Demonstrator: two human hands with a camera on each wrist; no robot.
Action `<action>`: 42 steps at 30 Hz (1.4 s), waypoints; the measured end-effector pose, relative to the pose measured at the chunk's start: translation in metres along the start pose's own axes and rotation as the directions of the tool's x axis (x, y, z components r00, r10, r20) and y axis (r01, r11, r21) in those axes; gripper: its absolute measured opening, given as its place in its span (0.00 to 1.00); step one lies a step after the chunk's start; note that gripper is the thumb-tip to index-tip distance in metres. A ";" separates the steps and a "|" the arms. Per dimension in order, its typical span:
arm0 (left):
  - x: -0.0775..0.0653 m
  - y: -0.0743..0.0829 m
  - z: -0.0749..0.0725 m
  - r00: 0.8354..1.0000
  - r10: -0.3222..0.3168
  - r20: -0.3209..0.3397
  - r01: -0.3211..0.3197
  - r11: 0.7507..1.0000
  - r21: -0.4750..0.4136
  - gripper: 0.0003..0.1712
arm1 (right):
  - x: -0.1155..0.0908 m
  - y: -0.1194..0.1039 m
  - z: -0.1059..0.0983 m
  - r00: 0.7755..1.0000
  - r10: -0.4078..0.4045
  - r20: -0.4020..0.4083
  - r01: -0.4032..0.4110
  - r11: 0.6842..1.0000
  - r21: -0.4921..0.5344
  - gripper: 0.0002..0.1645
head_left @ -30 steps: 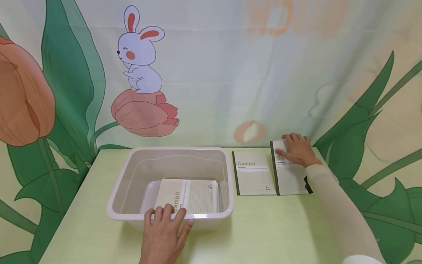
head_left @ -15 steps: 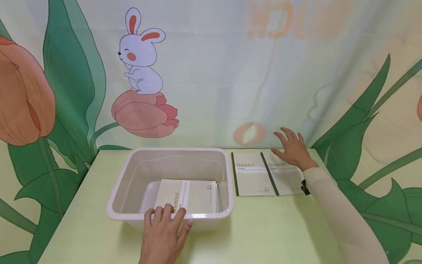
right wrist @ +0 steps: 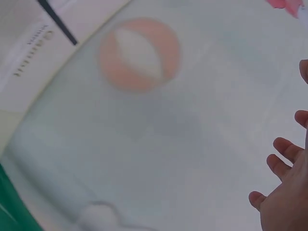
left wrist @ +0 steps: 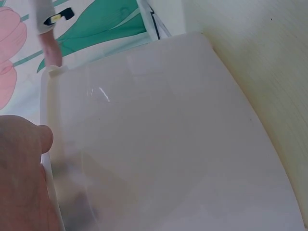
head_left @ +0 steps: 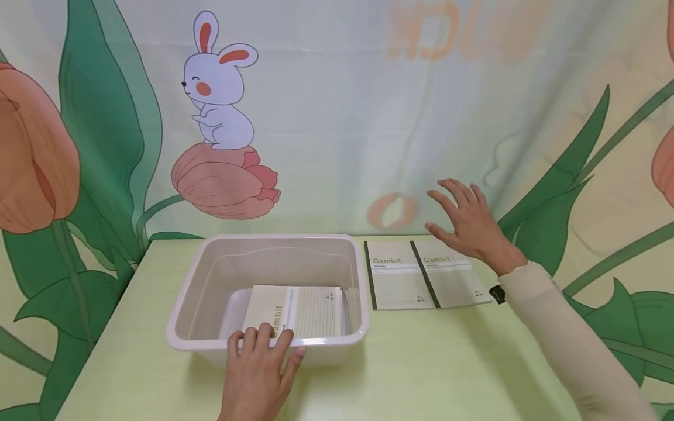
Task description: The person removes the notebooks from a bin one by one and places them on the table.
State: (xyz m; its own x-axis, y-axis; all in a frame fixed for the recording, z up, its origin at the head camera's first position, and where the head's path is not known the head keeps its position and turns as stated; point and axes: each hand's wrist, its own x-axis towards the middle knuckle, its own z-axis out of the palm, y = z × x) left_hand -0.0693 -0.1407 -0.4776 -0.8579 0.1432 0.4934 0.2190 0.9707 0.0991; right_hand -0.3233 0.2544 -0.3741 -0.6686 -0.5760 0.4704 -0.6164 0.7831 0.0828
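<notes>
My left hand [head_left: 258, 365] grips the near rim of a beige plastic storage bin [head_left: 284, 238], its fingers hooked over the edge and the thumb on the outer side. Inside lie notebooks [head_left: 316, 310], the top one turned sideways with "Gambit" on its cover. Up in the air, fingers spread and holding nothing, my right hand [head_left: 474, 228] is over the back right of the table. Below it rest two more notebooks side by side, a left one [head_left: 400, 286] and a right one [head_left: 455, 283], both with dark spines. In the right wrist view the right hand's fingers [right wrist: 286, 149] are apart.
A light green table [head_left: 411, 368] carries everything. Right behind it hangs a curtain [head_left: 326, 117] printed with a rabbit, tulips and leaves. The bin's right wall stands close beside the left notebook.
My right hand has let go of the right notebook and risen off it. That notebook has shifted left against its neighbour. The left hand keeps its place on the bin.
</notes>
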 end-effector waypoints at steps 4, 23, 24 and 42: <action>-0.001 -0.001 0.000 1.000 0.001 -0.006 -0.001 1.000 -0.001 0.25 | 0.014 -0.023 -0.024 0.997 -0.076 -0.031 0.076 0.997 0.001 0.39; -0.001 -0.003 -0.001 1.000 0.007 -0.009 -0.007 1.000 -0.017 0.24 | 0.066 -0.124 -0.045 0.895 -0.441 -0.069 0.443 0.896 0.014 0.37; 0.000 -0.003 -0.001 1.000 0.010 -0.007 -0.010 1.000 -0.018 0.24 | 0.068 -0.129 -0.044 0.889 -0.453 -0.062 0.455 0.891 0.012 0.37; 0.001 -0.002 -0.005 1.000 0.028 -0.011 -0.028 1.000 -0.012 0.24 | 0.120 -0.224 -0.001 0.781 -0.611 0.129 0.604 0.791 0.096 0.35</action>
State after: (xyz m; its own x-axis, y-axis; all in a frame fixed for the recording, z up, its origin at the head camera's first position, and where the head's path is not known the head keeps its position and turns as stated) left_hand -0.0688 -0.1436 -0.4733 -0.8464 0.1680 0.5054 0.2487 0.9638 0.0960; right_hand -0.2651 0.0100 -0.3358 -0.1989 -0.9587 0.2033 -0.9314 0.2495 0.2649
